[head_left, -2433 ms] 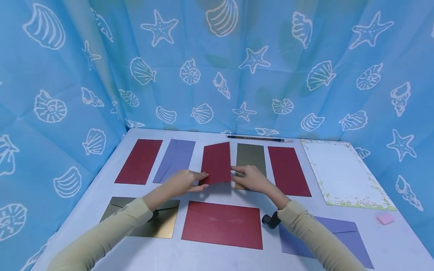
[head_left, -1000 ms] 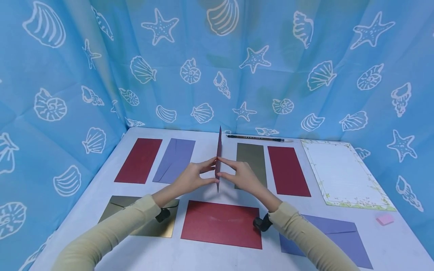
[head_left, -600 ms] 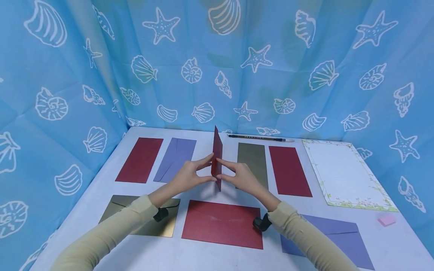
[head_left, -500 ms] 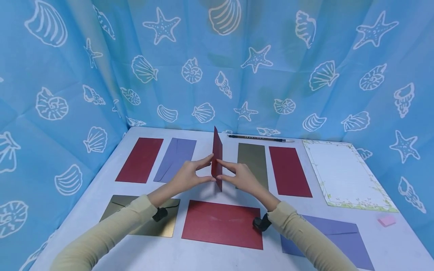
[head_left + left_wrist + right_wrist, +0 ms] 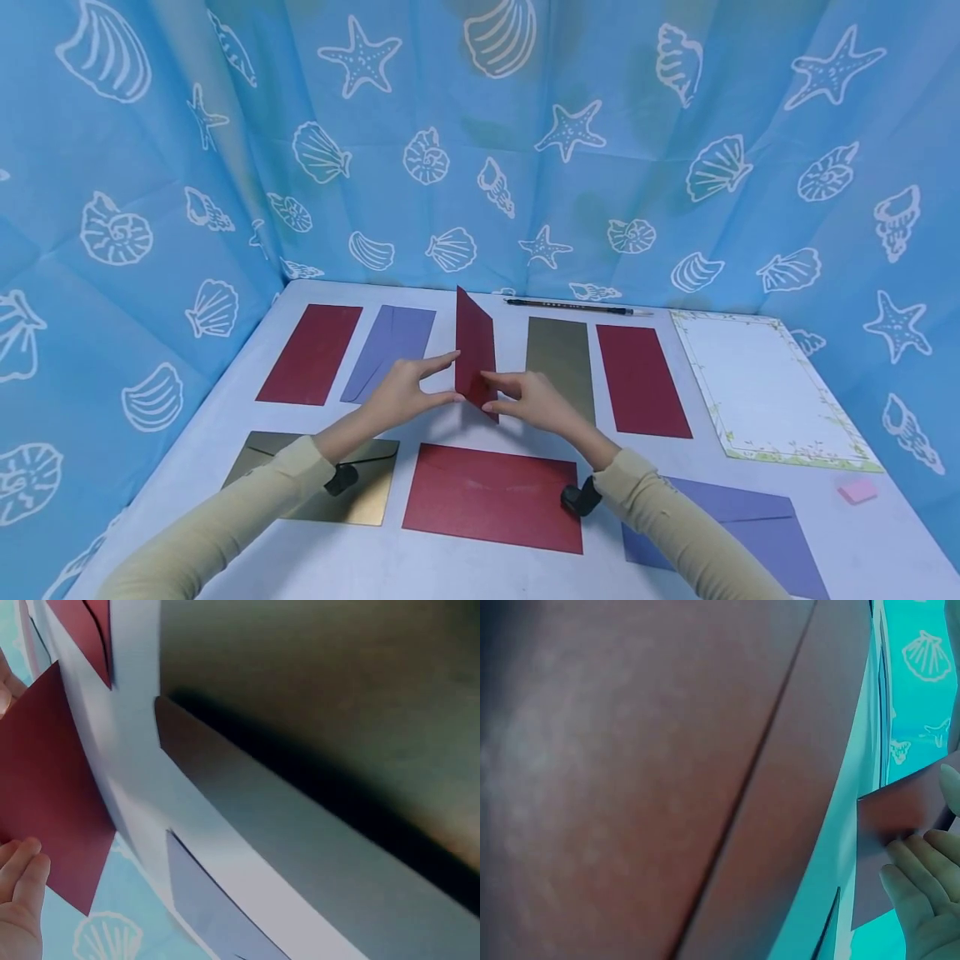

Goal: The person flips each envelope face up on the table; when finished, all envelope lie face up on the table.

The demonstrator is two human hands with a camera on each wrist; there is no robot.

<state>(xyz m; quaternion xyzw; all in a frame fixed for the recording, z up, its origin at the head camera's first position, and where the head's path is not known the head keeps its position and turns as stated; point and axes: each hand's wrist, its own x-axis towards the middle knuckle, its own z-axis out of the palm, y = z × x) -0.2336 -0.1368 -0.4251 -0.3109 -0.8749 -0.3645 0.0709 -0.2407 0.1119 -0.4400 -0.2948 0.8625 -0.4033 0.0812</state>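
Upright red envelope [image 5: 474,340] is now turned from near edge-on to face-showing, centre frame; left hand [image 5: 397,392] pinches its left edge, right hand [image 5: 538,402] the right, probably to stop sagging

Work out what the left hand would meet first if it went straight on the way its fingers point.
The left hand would first meet the raised red envelope: its fingertips are right at that envelope's left edge and seem to touch it, though exact depth is hard to judge.
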